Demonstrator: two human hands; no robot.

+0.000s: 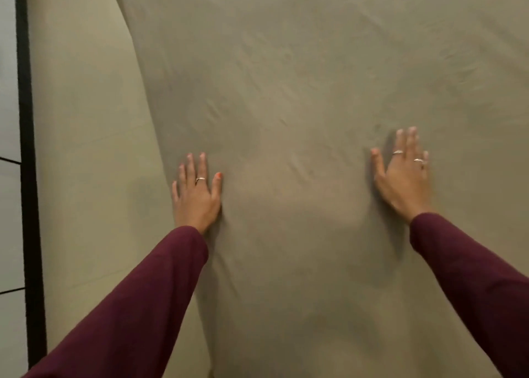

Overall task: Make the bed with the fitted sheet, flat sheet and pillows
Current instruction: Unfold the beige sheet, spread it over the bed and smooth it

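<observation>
Both hands, left hand (196,195) and right hand (404,174), press flat-fingered on the flat sheet (286,77), gripping nothing.

There is one view only, from a camera worn on the person's head, so nothing is shared with a second view. It looks forward and steeply down, close over the bed. The olive sheet (315,77) fills nearly the whole frame from the bottom edge to the top. Both arms come in from the lower corners, the left hand (197,194) left of centre and the right hand (405,174) right of centre, both near the lens. Along the left edge runs a black bed frame (30,177), with pale floor (8,91) beyond it. The wide angle bows that frame line slightly.
</observation>
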